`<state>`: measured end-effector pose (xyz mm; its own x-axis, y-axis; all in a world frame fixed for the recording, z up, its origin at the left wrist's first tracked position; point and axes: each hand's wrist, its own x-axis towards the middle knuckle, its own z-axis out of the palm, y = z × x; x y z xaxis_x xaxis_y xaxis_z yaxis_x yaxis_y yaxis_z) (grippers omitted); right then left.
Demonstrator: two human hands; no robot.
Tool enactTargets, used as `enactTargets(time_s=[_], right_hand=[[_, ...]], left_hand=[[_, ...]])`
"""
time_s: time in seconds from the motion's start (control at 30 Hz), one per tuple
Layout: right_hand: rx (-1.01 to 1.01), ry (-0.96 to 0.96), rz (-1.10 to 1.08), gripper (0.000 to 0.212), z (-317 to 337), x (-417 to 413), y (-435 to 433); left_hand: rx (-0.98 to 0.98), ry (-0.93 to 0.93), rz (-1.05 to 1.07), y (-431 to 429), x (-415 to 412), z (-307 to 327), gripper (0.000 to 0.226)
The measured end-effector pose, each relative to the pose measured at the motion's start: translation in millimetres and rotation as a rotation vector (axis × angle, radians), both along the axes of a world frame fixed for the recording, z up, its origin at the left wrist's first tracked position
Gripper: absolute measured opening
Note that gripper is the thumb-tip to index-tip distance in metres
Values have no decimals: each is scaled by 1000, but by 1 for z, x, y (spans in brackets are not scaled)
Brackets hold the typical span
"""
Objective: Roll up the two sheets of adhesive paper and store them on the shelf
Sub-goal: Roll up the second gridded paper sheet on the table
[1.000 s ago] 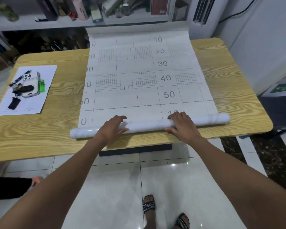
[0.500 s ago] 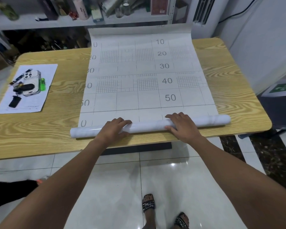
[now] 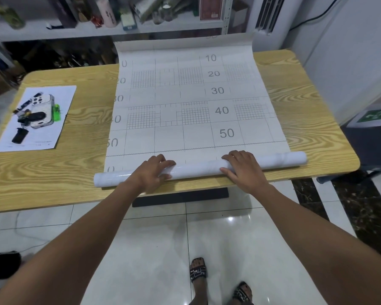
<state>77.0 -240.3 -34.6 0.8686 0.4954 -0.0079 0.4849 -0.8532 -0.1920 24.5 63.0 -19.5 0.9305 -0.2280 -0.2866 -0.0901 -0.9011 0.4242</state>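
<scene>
A white sheet of adhesive paper (image 3: 191, 102) lies grid side up across the wooden table (image 3: 53, 172), printed with numbers 10 to 50. Its near end is wound into a glossy roll (image 3: 198, 169) close to the table's front edge. My left hand (image 3: 152, 172) wraps over the roll left of centre, fingers curled across the top. My right hand (image 3: 242, 168) presses on the roll right of centre, thumb at its near side. The sheet's far end curls up against the shelf (image 3: 110, 29). Only one sheet can be told apart.
On the table's left lies a white paper (image 3: 59, 119) carrying a phone (image 3: 42, 106), a green lighter and small dark items. The shelf behind holds bottles and boxes. A white air-conditioner unit (image 3: 266, 16) stands at the back right. Tiled floor and my sandalled feet are below.
The roll has turned slightly farther along the sheet, covering the printed number near my right hand. Both hands stay on it in nearly the same places.
</scene>
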Motion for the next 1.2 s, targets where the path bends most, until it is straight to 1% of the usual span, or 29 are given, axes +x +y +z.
enactTargets(time_s=[0.37,0.53,0.6,0.7,0.8,0.83,0.93,1.07,1.2], right_hand=[[24,-38,13,60,-1,-4,-2],[24,-100,44,53,-3,-1,-1],[26,-110,48,50,-5,0,-2],[30,-117,41,50,-8,0,-2],[15,-130,37,49,-11,0,-1],[14,-135,38,49,-11,1,-1],[15,-143,34,48,-13,3,-1],[10,-124,40,49,-13,5,0],[-15,-77,35,53,-12,6,2]], left_hand=[[-26,47,17,-1,-1,-4,37],[-31,59,39,-2,0,-4,34],[-8,37,26,-2,0,-4,35],[78,-14,-14,-3,0,-5,36],[139,-95,-33,-5,-5,-5,46],[174,-136,-49,-6,-6,-6,45],[271,-252,-97,-9,-6,-11,32],[305,-252,-107,-13,-4,-7,36],[307,-211,-112,-13,-3,-6,42]])
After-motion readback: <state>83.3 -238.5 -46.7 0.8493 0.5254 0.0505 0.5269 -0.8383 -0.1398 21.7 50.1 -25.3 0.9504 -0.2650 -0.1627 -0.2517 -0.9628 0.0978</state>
